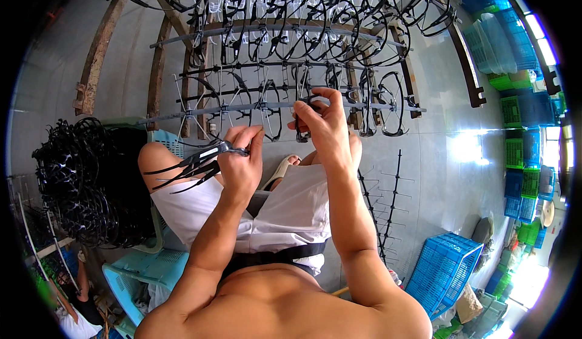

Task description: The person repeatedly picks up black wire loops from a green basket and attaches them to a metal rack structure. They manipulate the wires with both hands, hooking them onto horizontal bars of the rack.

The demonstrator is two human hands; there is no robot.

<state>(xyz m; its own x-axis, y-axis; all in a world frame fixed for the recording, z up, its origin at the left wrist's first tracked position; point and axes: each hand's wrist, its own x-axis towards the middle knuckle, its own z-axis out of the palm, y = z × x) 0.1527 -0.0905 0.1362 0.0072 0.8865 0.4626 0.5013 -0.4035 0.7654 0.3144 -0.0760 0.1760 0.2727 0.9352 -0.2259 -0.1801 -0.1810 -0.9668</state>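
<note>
My left hand [240, 160] is closed around a bunch of thin, curved black plastic frames [193, 164], which look like eyeglass frames. Their long arms stick out to the left above my knee. My right hand [324, 124] reaches up to the nearest grey rack bar [242, 107], thumb and fingers pinched on another black frame [301, 127] there. Part of that frame is hidden behind the fingers. Similar black frames [393, 106] hang along this bar on both sides, held by thin wire prongs.
Behind, a wooden rack [159, 72] carries more bars crowded with black frames. To my left, a large heap of black frames [82, 181] stands beside a turquoise plastic chair [130, 272]. A pronged rod [393, 199] lies on the floor at right, near a blue crate [445, 266]. Another person [82, 312] is at lower left.
</note>
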